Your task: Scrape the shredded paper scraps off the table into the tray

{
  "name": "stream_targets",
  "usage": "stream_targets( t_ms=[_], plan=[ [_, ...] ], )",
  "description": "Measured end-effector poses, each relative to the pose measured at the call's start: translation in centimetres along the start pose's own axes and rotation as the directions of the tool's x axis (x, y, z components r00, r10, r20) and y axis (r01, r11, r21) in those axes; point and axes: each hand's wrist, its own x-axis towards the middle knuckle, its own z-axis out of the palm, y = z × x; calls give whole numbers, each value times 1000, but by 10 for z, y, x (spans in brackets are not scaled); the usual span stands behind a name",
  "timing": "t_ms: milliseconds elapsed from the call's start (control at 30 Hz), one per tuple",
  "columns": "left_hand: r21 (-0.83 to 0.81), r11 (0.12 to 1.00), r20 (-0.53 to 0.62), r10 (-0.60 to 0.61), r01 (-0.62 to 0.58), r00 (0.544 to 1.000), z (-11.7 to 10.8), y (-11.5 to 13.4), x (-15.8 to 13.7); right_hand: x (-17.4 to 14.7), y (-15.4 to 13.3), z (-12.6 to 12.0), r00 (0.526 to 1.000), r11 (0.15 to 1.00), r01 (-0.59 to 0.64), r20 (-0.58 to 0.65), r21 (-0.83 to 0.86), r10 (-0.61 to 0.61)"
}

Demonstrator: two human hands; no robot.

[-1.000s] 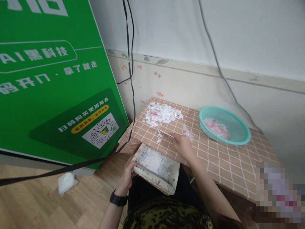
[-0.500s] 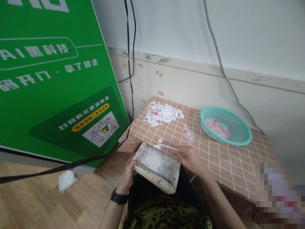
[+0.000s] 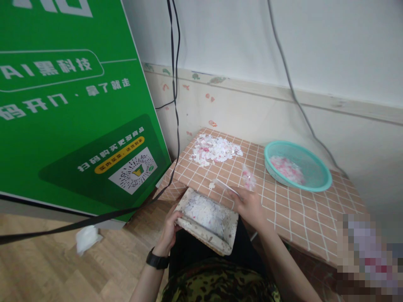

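My left hand (image 3: 171, 225) grips the left edge of a worn, whitish rectangular tray (image 3: 232, 245), which is tilted against the table's front edge. Small white paper-like pieces (image 3: 203, 212) lie in the tray. Between the fingers of my right hand (image 3: 247, 205) is a thin, flat white strip (image 3: 225, 186), pointing left over the tabletop. Its tip is beside a few loose white pieces (image 3: 212, 184) near the table edge. Just beyond this hand lies a small patch of pink and clear pieces (image 3: 248, 178).
A pile of white and pink pieces (image 3: 215, 149) lies at the back of the checked table (image 3: 285, 214). To the right stands a turquoise basket (image 3: 324, 178) holding pinkish pieces. A black strap (image 3: 177, 138) hangs beside the green panel (image 3: 72, 138). A white bag-like item (image 3: 88, 239) is on the floor.
My right hand has turned the white strip, and its tip has shifted slightly right and farther from the tray. Fewer loose pieces lie at the table edge. The left hand and tray stay put.
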Motion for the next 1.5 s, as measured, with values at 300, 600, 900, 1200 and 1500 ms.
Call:
stream_targets(
  t_ms=[300,600,900,1200,1500],
  plan=[
    [-2,1000,6,7,-7,1000,1,1,-1,7,-18,-11,982,997,7,186,77,-21],
    [7,1000,14,12,-12,1000,1,0,-1,24,-36,16,999,997,42,-7,72,-41],
    [34,999,24,9,-10,1000,1,2,-4,48,-32,55,977,975,-186,-83,125,197],
    [27,999,36,-17,17,999,-1,1,-1,23,34,-1,878,925,-371,-295,83,378],
    [96,990,43,-109,104,993,-7,-4,3,29,64,-49,888,889,-329,-423,-318,177]
  ],
)
